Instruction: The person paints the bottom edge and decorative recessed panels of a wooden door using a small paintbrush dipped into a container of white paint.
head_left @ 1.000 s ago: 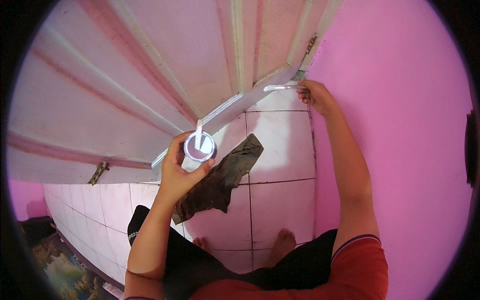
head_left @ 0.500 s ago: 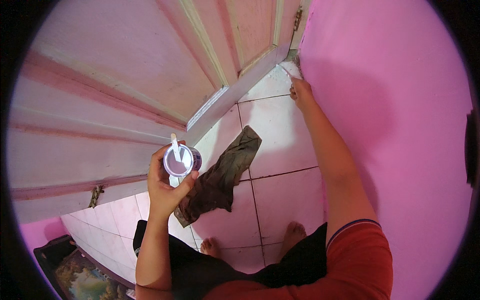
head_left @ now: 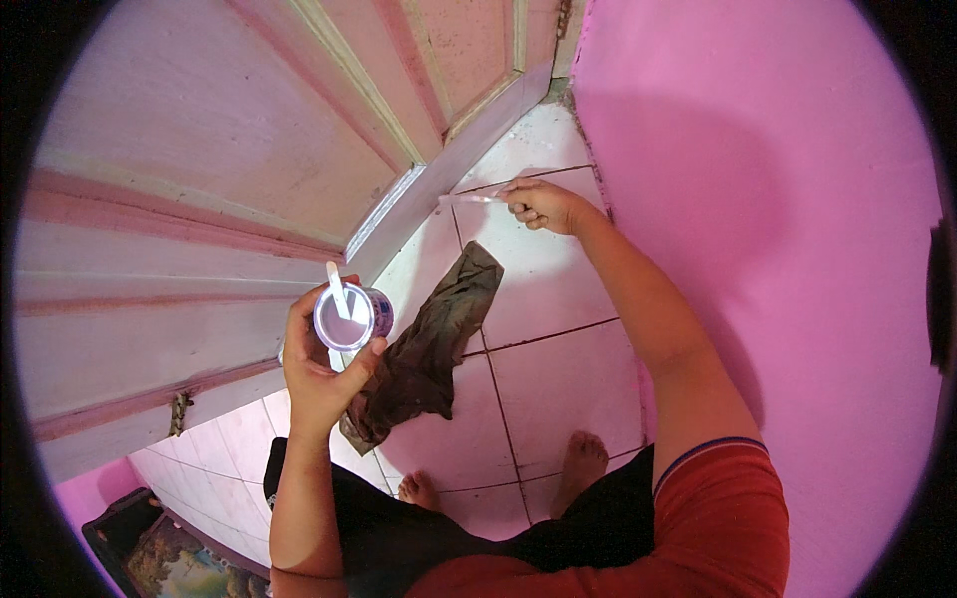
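Note:
My left hand is wrapped round a small paint can and holds it upright over the floor, beside the door. Pale paint shows inside the can, and a flat stick leans out over its far rim. In my right hand is a thin, pale paintbrush, pinched by its handle and pointing left. Its tip is close to the lower edge of the panelled door; I cannot tell whether the two touch.
A crumpled dark brown cloth lies on the white floor tiles between my feet and the door. The pink wall runs along my right side. At the lower left is a framed landscape picture. A hinge shows on the door.
My right hand has drawn back with the paintbrush from the far corner by the wall, moving left and nearer along the door. The whole view has shifted slightly; my left hand still holds the can.

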Available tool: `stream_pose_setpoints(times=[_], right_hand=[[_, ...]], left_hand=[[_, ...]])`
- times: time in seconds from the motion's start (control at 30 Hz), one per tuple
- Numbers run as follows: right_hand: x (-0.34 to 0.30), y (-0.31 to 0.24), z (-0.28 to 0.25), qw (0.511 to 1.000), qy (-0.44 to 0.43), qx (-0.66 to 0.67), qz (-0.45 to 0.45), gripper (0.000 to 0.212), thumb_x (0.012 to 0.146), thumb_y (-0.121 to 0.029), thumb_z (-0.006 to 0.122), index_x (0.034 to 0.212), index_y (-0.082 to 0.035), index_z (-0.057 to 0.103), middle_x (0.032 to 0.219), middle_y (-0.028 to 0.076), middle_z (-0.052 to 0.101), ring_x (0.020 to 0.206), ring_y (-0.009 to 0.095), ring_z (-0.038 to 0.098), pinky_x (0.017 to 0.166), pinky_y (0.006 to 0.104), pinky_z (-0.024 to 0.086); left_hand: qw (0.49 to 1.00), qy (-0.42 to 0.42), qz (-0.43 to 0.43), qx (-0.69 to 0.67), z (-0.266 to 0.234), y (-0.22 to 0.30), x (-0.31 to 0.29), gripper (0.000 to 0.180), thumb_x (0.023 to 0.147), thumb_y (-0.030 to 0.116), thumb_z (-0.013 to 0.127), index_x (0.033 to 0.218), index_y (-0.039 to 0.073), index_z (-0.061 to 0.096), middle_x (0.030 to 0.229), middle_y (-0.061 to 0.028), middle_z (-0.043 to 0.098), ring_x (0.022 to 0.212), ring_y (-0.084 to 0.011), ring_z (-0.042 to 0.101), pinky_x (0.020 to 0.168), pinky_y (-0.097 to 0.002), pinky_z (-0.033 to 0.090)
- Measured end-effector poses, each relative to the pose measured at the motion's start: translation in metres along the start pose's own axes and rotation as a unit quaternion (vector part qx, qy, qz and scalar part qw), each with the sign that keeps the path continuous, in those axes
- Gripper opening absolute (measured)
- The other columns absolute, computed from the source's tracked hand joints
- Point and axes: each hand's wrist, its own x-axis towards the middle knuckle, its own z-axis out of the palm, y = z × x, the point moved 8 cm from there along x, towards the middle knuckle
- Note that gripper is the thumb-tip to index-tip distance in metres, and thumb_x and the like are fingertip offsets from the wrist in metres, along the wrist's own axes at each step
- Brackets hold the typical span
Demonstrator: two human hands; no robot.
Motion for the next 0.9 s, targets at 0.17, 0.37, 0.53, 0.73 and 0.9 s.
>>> stream_pose_setpoints(times=[0.17,0.37,0.53,0.73,0.9], right_hand=[[0.009,-0.029,-0.067,0.958,0.267,0.017,-0.105,0.018,0.097,-0.022,0.061,0.112,-0.013,0.058,0.078,0.0,0.048,0.059,0.008,0.043,0.046,0.0224,0.032],[0.011,-0.035,-0.103,0.905,0.382,0.053,-0.177,0.019,0.097,-0.027,0.059,0.111,-0.015,0.054,0.077,-0.001,0.049,0.06,0.01,0.046,0.048,0.0249,0.036],[0.034,0.004,-0.031,0.958,0.252,0.014,-0.137,0.018,0.099,-0.027,0.056,0.11,-0.013,0.053,0.075,0.001,0.052,0.056,0.011,0.047,0.044,0.0267,0.037],[0.013,0.027,0.047,0.997,-0.043,-0.067,0.0,0.02,0.099,-0.026,0.057,0.113,-0.013,0.051,0.074,0.0,0.048,0.055,0.008,0.039,0.045,0.0246,0.029],[0.029,-0.014,-0.037,0.968,0.191,-0.142,-0.075,0.017,0.099,-0.027,0.058,0.109,-0.013,0.055,0.075,0.0,0.052,0.055,0.009,0.045,0.043,0.0244,0.034]], left_hand=[[1.0,0.006,-0.009,0.02,-0.007,-0.001,-0.003,0.068,0.071,0.003,0.081,0.13,0.004,0.046,0.132,-0.0175,0.058,0.121,-0.0243,0.057,0.105,-0.0396,0.044],[1.0,0.006,0.001,0.024,-0.009,0.002,-0.004,0.068,0.072,0.004,0.081,0.13,0.004,0.046,0.132,-0.018,0.057,0.121,-0.0243,0.057,0.105,-0.0391,0.045],[1.0,0.0,0.004,0.013,-0.005,0.001,0.0,0.067,0.073,0.003,0.081,0.13,0.003,0.045,0.133,-0.0183,0.056,0.121,-0.0234,0.056,0.104,-0.0385,0.045],[1.0,0.005,0.009,0.006,-0.01,0.006,-0.003,0.068,0.073,0.003,0.081,0.13,0.003,0.045,0.134,-0.0186,0.056,0.12,-0.0239,0.056,0.103,-0.0383,0.045],[1.0,0.008,0.013,0.027,-0.016,0.007,-0.005,0.068,0.072,0.004,0.081,0.13,0.003,0.046,0.133,-0.0184,0.056,0.12,-0.0247,0.056,0.103,-0.0385,0.045]])
